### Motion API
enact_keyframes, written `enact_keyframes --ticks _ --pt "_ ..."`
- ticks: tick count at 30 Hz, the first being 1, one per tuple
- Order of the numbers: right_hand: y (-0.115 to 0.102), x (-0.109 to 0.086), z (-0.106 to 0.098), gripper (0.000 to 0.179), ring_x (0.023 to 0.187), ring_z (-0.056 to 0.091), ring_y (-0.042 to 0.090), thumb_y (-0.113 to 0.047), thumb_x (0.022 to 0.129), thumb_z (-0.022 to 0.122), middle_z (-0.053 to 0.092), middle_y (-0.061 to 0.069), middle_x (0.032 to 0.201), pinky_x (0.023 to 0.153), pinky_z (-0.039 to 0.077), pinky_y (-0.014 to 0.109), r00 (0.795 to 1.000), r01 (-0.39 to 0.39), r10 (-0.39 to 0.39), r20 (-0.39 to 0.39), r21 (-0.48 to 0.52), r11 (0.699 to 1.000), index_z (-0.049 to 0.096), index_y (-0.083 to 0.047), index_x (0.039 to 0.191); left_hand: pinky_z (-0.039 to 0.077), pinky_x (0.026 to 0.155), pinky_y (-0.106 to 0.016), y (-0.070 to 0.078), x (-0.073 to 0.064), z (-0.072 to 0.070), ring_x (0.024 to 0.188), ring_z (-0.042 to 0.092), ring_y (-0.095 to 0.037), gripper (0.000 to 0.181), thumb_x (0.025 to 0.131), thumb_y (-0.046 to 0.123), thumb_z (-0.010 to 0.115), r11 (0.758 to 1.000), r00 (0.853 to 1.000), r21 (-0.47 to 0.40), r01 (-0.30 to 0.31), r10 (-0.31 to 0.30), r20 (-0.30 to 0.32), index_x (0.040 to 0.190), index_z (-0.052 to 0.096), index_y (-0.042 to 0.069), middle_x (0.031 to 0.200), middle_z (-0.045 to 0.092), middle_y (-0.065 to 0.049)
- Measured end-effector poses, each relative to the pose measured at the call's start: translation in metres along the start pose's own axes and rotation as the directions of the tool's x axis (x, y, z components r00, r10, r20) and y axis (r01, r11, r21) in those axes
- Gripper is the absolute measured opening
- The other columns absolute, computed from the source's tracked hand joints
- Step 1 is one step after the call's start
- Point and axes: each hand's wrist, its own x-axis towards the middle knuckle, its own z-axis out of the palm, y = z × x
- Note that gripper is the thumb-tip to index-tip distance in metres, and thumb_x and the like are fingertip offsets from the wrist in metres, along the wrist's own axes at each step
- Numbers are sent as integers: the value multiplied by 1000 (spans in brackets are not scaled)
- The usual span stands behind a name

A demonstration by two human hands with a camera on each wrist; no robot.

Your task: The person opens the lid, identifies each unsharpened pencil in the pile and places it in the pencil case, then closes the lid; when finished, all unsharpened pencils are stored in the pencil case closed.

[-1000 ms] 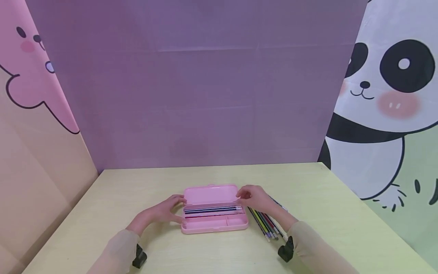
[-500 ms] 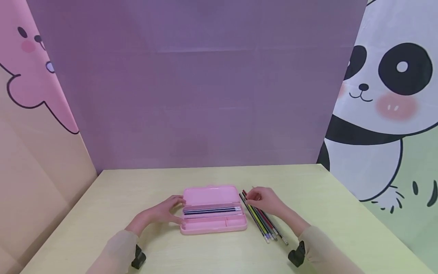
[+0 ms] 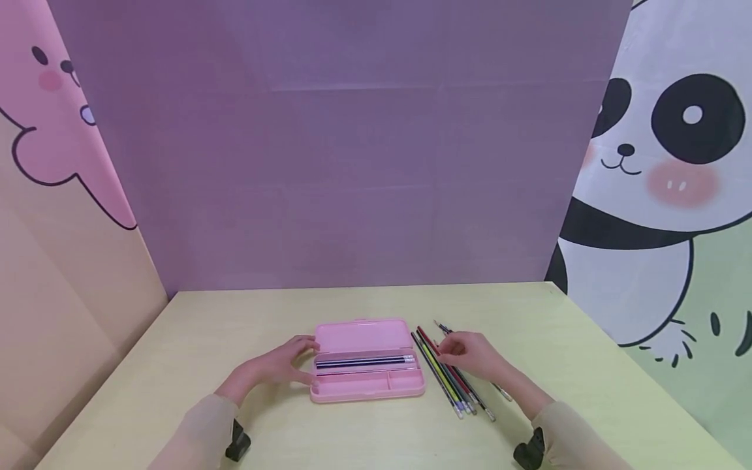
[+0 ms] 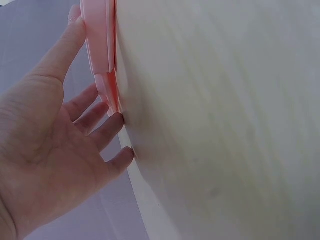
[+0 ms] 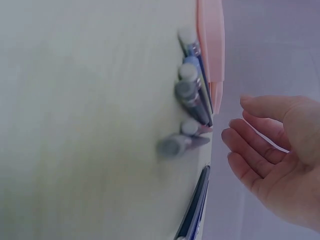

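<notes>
An open pink pencil case (image 3: 352, 392) lies on the table, its lid (image 3: 361, 335) folded back. Several dark-striped pencils (image 3: 360, 363) sit in its rear compartment. My left hand (image 3: 286, 360) spans the case's left end; in the left wrist view the thumb touches the case and the loosely bent fingers rest by the lid and table. To the right lies a fanned row of loose pencils (image 3: 444, 380), dark, yellow and red. My right hand (image 3: 470, 354) hovers over them with fingers loosely bent. In the right wrist view nothing shows between its thumb and fingers.
A pale wooden table (image 3: 258, 313) carries everything. One or more dark pencils (image 3: 503, 393) lie partly hidden under the right hand and wrist. A purple cloth (image 3: 352, 163) hangs behind the table, with a panda print (image 3: 675, 163) on the right wall.
My right hand has moved from the case's lid to the right, over the loose pencils, uncovering more of them. My left hand stays at the case's left end.
</notes>
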Motion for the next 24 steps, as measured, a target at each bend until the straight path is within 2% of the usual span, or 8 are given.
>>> enact_keyframes --ticks 4,8,16,24 --pt "3 -7 -3 14 70 57 7 -13 83 70 65 1 81 62 51 19 1000 25 -25 1 1 1000 66 -2 91 19 115 -56 0 1 0 139 23 -41 76 72 39 78 1000 1000 -1 0 0 1 133 46 6 151 26 -19" --pt "5 -12 -5 14 70 57 6 -12 83 70 65 0 82 63 51 19 1000 20 -20 8 -3 1000 66 -3 92 19 115 -56 1 1 0 139 23 -40 77 72 41 78 1000 1000 -5 8 -8 0 133 46 7 151 26 -19" --pt "9 -17 -9 11 71 56 7 -10 85 67 66 3 84 63 51 19 996 14 -16 83 20 1000 65 -4 93 19 114 -57 0 1 0 139 23 -41 75 72 40 78 1000 1000 9 -1 1 -2 132 47 7 150 27 -20" --pt "8 -18 -11 9 70 55 5 -8 84 67 65 2 82 62 50 19 998 34 -32 51 -34 999 65 -3 92 20 114 -57 -5 3 1 139 23 -40 76 72 42 78 1000 1000 13 -7 7 -1 133 46 7 150 27 -20"
